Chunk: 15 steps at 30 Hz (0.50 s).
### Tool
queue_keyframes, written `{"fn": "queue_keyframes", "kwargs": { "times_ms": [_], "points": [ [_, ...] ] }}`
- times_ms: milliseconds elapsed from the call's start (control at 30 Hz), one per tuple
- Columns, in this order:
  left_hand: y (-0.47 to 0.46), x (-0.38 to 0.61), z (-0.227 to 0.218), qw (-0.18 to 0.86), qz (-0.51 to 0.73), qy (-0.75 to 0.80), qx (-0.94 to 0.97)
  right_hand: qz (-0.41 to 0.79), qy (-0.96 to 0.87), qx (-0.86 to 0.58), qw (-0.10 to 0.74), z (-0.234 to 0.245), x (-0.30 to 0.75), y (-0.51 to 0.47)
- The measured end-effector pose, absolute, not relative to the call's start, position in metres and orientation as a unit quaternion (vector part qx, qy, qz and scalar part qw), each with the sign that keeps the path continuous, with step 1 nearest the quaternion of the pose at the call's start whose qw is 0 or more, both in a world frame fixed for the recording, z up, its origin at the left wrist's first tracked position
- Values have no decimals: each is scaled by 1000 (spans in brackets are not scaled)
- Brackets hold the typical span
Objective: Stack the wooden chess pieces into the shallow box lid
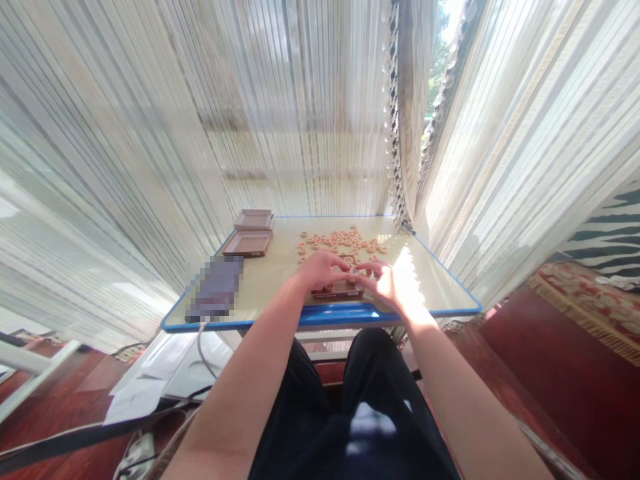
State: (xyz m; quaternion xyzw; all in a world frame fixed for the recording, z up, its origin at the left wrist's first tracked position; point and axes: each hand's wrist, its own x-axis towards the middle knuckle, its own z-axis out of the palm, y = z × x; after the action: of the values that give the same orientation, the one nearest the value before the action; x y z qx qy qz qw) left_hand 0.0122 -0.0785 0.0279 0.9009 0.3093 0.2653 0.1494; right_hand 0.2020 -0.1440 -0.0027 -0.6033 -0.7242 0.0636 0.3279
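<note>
At the table's near edge lies a shallow brown box (339, 293) with round wooden Chinese chess pieces (352, 279) in it. Over its left side, my left hand (320, 269) has curled fingers, thumb and fingertips closed at the pieces. From the right, my right hand (385, 281) reaches in, its bent fingers closed at the same spot. The fingertips of both hands nearly meet. Exactly which pieces they grip is partly hidden by the fingers. Just beyond the hands, many loose chess pieces (335, 239) are scattered, marked side up where I can tell.
Two shallow boxes or lids (247, 243) sit at the table's back left. A blurred dark flat object (215, 290) with a white cable (201, 347) lies at the left edge. Blue edging (440, 312) rims the table. Curtains (300, 133) hang behind; papers (145, 380) lie below left.
</note>
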Motion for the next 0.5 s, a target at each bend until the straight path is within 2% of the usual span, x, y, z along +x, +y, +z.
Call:
{"fn": "queue_keyframes", "kwargs": {
  "times_ms": [200,500],
  "points": [
    [-78,15,27,147,239,354,892,72,-715,-585,376,-1,198,-145],
    [-80,19,28,120,220,349,903,77,-707,-598,369,-4,199,-143]
  ]
}}
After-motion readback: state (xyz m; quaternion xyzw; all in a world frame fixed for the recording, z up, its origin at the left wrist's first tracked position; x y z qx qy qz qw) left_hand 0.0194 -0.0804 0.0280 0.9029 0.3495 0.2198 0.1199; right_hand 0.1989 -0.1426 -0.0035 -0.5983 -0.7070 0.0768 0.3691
